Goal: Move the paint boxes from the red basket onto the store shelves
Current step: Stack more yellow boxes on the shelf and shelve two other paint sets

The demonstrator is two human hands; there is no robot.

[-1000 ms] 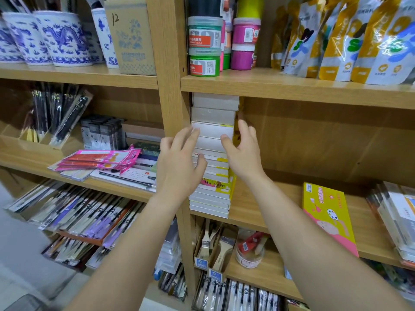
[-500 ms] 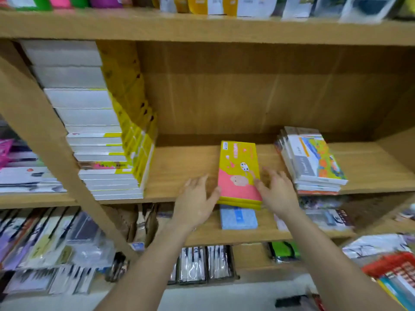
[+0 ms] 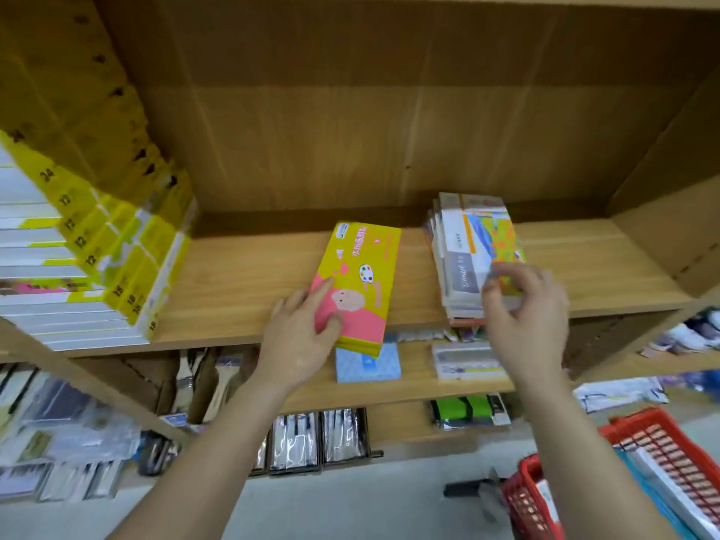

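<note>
A yellow and pink paint box [image 3: 360, 274] lies flat on the wooden shelf [image 3: 241, 282], its front end hanging over the edge. My left hand [image 3: 300, 337] rests on the box's near left corner, fingers apart, thumb on the pink part. My right hand [image 3: 526, 317], blurred, hovers with curled, spread fingers at the front of a stack of flat boxes [image 3: 467, 247] to the right and holds nothing. The red basket [image 3: 639, 426] sits on the floor at the bottom right with boxes in it.
A tall slanted stack of yellow and white boxes [image 3: 97, 267] fills the shelf's left end. The lower shelf holds a blue pack [image 3: 368, 364], brushes and wrapped sets. The shelf's side wall [image 3: 662, 228] stands at the right. Bare board lies between the stacks.
Both hands left the tall left stack and came to the yellow and pink box. My right hand then moved right to the smaller stack. The view swung right, showing more of the basket.
</note>
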